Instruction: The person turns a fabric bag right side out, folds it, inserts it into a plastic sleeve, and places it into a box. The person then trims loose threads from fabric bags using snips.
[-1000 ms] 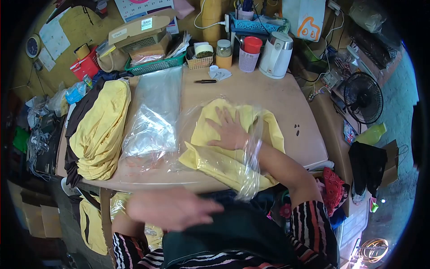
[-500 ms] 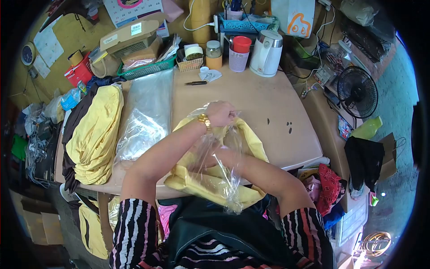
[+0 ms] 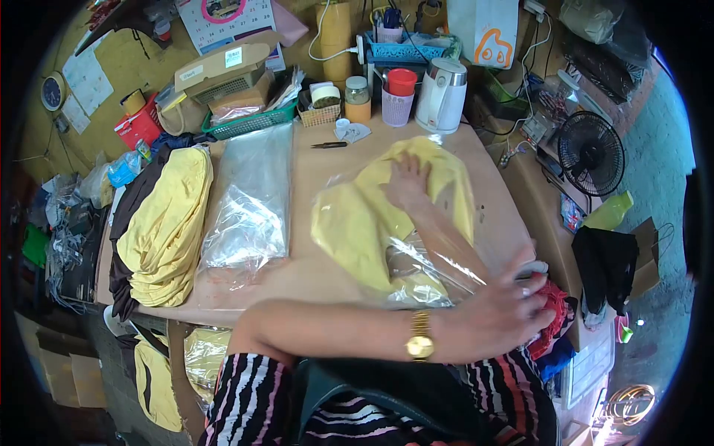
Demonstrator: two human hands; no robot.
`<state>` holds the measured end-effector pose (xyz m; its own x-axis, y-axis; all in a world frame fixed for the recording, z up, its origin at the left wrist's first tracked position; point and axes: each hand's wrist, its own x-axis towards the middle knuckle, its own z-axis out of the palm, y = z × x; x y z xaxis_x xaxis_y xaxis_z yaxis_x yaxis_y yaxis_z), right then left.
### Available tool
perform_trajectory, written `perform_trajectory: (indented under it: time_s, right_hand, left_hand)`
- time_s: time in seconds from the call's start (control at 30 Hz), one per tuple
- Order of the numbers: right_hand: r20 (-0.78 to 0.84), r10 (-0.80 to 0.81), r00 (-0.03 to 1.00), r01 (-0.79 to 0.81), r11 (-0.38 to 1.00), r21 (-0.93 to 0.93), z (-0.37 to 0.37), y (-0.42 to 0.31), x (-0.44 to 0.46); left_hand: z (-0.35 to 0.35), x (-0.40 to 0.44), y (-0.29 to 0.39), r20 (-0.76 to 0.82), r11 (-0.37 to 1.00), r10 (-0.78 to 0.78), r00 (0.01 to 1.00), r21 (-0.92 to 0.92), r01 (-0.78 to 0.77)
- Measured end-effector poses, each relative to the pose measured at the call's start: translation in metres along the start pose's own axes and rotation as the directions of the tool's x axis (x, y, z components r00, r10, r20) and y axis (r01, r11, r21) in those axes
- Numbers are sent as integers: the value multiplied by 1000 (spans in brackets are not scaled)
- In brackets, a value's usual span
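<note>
A yellow cloth (image 3: 346, 230) lies on the table, spread in a loose ring with clear plastic film (image 3: 424, 260) around and over it. My right hand (image 3: 407, 181) rests on the upper part of the cloth, fingers spread, its forearm under the film. My left hand (image 3: 494, 316), below a gold watch, is stretched across to the right, over the table's front edge near my right forearm. Its fingers are apart and slightly blurred, with nothing seen between them.
Stacked clear plastic bags (image 3: 249, 197) lie left of the cloth, beside a yellow and dark cloth pile (image 3: 167, 227). Dark tweezers (image 3: 329, 145), a jar (image 3: 357, 100), a pink cup (image 3: 396, 108) and a white kettle (image 3: 442, 97) are at the back. A black fan (image 3: 591, 154) stands right.
My left hand has moved from the top of the cloth to the lower right. My right hand has gone further up, and the cloth and film have shifted up and spread wider.
</note>
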<state>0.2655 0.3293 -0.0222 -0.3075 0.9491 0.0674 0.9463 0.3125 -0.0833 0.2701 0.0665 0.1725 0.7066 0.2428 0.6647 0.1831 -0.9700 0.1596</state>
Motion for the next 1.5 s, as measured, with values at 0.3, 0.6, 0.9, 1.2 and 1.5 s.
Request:
perform_trajectory:
  time_s: [0.3, 0.6, 0.9, 1.2, 1.5]
  right_hand:
    - [3, -368, 930, 366, 926, 91, -16, -20, -76]
    - [5, -104, 995, 104, 995, -10, -18, -39, -56]
    - [-201, -137, 970, 170, 973, 157, 19, -24, -17]
    - [23, -49, 999, 51, 996, -70, -11, -21, -62]
    - [86, -301, 950, 305, 951, -41, -16, -27, -109]
  left_hand:
    - [-8, -200, -72, -305, 364, -926, 222, -568, 738]
    - [48, -226, -74, 11, 154, -975, 220, -678, 719]
    - [2, -204, -67, 619, -578, -760, 197, -783, 229]
    - [39, -198, -63, 629, -506, -725, 280, -763, 402]
    - [48, -206, -72, 551, -439, -820, 156, -779, 447]
